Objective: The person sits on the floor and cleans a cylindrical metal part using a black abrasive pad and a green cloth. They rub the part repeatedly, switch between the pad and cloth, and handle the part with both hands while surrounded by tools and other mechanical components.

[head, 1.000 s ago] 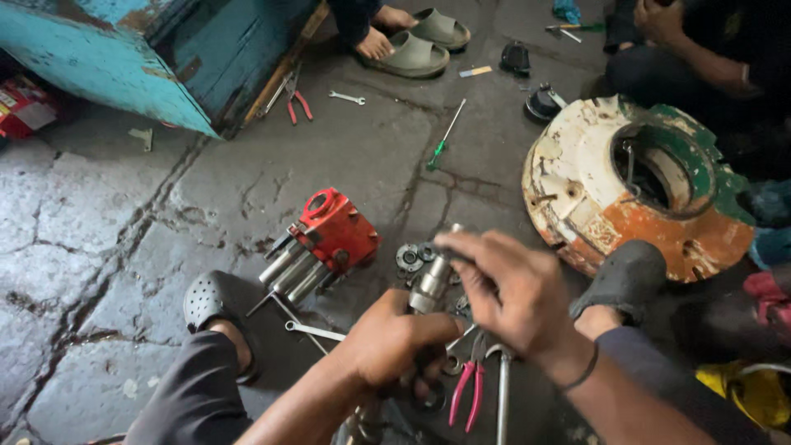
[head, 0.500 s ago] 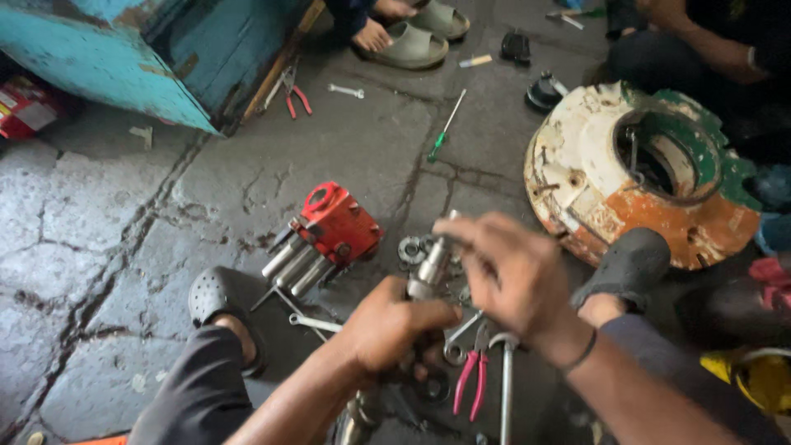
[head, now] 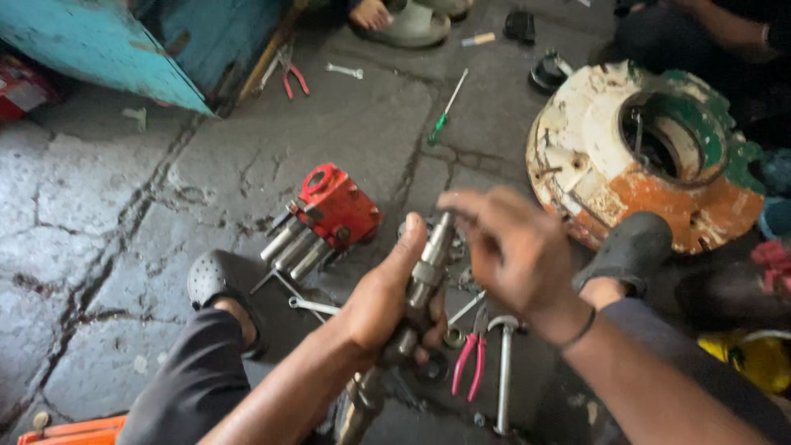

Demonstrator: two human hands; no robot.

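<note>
- Steel shaft assembly [head: 422,276], greasy and stepped with a hex collar partway up, sits dead center, tilted so its tip leans toward 1 o'clock.
- left hand [head: 381,309] is wrapped around the lower half of it, fingers closed tight and thumb stretched up along the side.
- right hand [head: 511,247] hovers at the shaft's top end, fingers loosely curled; can't tell if the fingertips actually touch the tip or just sit beside it.
- At 10 o'clock from the shaft lies a red valve block [head: 334,206] with silver cylinders poking out toward the black clog [head: 212,284].
- Under the hands on the cracked concrete floor [head: 107,239]: pink-handled pliers [head: 468,367], a spanner [head: 315,306] and some loose washers.
- At 2 o'clock sits a big rusty round housing [head: 610,165], white, orange and green.
- Green-handled screwdriver [head: 446,111] lies at 12 o'clock, well apart.
</note>
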